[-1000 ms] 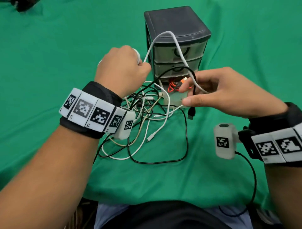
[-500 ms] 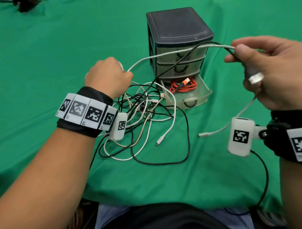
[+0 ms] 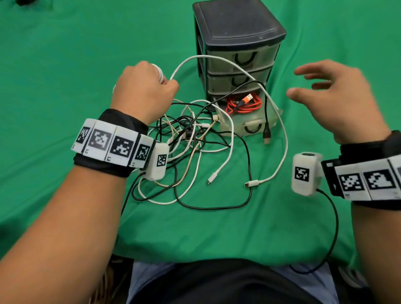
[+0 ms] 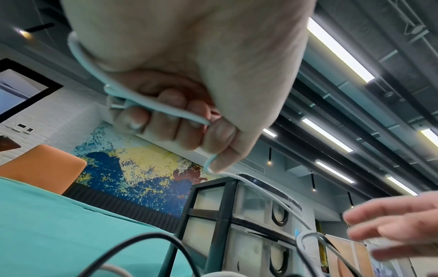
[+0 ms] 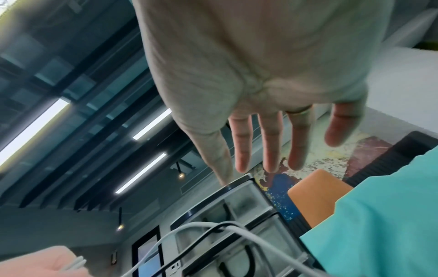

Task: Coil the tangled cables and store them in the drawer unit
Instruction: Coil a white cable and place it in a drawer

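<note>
My left hand (image 3: pixel 144 86) is a fist left of the drawer unit (image 3: pixel 236 43), gripping loops of a white cable (image 4: pixel 151 110). That white cable (image 3: pixel 217 59) arcs past the drawer fronts and runs down to a free plug (image 3: pixel 251 184) on the cloth. My right hand (image 3: pixel 325 95) hovers right of the unit with fingers spread, holding nothing. A tangle of black and white cables (image 3: pixel 195 141) lies in front of the unit. The bottom drawer (image 3: pixel 249 125) is pulled out with a coiled orange cable (image 3: pixel 243 104) in it. A black cable (image 3: pixel 265 112) hangs over its front.
Green cloth (image 3: pixel 76 54) covers the whole table. The two upper drawers (image 3: pixel 240 58) are closed. A black lead (image 3: pixel 334 227) runs from my right wrist camera over the near table edge. A dark object (image 3: pixel 23 2) sits at the far left corner.
My right hand let go of the white and black cables it had lifted; they dropped across the drawer and cloth. The left hand keeps its grip and rose slightly.
</note>
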Demonstrator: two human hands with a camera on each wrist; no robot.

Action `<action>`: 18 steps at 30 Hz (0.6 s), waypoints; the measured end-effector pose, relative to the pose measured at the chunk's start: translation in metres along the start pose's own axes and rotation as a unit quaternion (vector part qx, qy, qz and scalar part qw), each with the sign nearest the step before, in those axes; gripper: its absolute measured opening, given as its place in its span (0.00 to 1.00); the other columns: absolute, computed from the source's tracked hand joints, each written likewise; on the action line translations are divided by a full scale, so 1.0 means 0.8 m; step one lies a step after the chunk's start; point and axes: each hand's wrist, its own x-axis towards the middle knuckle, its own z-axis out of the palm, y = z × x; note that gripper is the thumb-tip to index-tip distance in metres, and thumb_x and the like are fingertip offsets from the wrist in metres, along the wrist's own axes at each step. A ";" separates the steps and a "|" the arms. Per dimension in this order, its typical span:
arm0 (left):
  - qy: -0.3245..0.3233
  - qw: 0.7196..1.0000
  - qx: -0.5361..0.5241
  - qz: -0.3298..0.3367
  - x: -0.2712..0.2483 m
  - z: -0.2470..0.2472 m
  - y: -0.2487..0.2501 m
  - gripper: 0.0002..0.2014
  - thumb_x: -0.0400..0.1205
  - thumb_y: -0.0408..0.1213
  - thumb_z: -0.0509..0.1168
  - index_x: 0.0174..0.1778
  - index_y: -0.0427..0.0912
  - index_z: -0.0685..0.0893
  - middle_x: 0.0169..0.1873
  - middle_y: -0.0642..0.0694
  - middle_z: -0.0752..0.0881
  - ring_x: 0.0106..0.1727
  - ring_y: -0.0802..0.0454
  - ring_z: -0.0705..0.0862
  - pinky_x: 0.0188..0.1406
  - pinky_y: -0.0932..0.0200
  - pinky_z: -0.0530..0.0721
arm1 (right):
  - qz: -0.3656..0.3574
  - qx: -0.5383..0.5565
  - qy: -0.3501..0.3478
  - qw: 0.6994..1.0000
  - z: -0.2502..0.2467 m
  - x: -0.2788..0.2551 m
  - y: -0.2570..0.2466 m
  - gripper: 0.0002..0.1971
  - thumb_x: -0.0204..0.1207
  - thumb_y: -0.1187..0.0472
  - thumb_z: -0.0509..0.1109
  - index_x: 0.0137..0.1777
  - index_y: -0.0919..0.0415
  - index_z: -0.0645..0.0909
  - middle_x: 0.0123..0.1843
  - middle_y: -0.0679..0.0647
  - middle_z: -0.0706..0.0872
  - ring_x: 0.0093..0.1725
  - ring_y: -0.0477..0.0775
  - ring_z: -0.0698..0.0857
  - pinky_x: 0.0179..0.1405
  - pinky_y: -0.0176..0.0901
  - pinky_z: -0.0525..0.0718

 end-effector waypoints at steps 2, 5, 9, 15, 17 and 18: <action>0.004 1.000 0.000 0.009 0.000 0.000 0.002 0.21 0.76 0.40 0.60 0.19 0.38 0.62 0.17 0.42 0.61 0.21 0.44 0.61 0.22 0.54 0.58 | -0.040 -0.003 0.006 0.999 0.007 -0.001 -0.016 0.16 0.74 0.52 0.75 0.62 0.43 0.84 0.61 0.42 0.86 0.60 0.48 0.84 0.64 0.46 0.82; 0.005 1.000 -0.001 0.016 -0.001 0.002 0.006 0.21 0.76 0.40 0.60 0.20 0.39 0.61 0.16 0.42 0.60 0.21 0.44 0.60 0.21 0.55 0.59 | -0.086 -0.013 -0.021 0.996 0.024 0.003 -0.034 0.15 0.79 0.58 0.70 0.63 0.44 0.85 0.60 0.37 0.86 0.58 0.45 0.85 0.63 0.42 0.81; 0.003 1.000 -0.011 0.016 -0.004 0.003 0.007 0.21 0.76 0.40 0.61 0.20 0.38 0.62 0.16 0.42 0.61 0.21 0.44 0.61 0.23 0.53 0.59 | -0.069 -0.042 -0.087 0.993 0.045 0.018 -0.032 0.16 0.83 0.60 0.67 0.69 0.47 0.83 0.62 0.41 0.86 0.54 0.43 0.82 0.61 0.36 0.77; -0.005 1.000 -0.026 0.007 -0.007 0.009 0.003 0.22 0.76 0.41 0.61 0.19 0.38 0.63 0.16 0.43 0.63 0.22 0.43 0.63 0.26 0.54 0.62 | -0.054 -0.033 -0.043 0.997 0.046 0.022 -0.023 0.10 0.79 0.56 0.73 0.58 0.53 0.90 0.46 0.46 0.89 0.46 0.41 0.84 0.52 0.32 0.77; -0.013 1.000 -0.027 0.010 -0.006 0.013 0.004 0.22 0.76 0.41 0.61 0.19 0.38 0.63 0.16 0.43 0.62 0.21 0.43 0.63 0.26 0.54 0.64 | -0.058 -0.001 -0.011 0.998 0.042 0.023 -0.021 0.09 0.77 0.54 0.75 0.55 0.51 0.91 0.43 0.44 0.89 0.41 0.37 0.85 0.50 0.30 0.80; -0.018 0.999 -0.026 0.011 -0.006 0.015 0.004 0.22 0.76 0.41 0.62 0.19 0.39 0.62 0.16 0.43 0.62 0.21 0.43 0.62 0.26 0.55 0.64 | -0.061 0.014 0.005 0.998 0.040 0.023 -0.020 0.08 0.76 0.53 0.75 0.53 0.50 0.91 0.41 0.42 0.89 0.39 0.35 0.84 0.49 0.29 0.81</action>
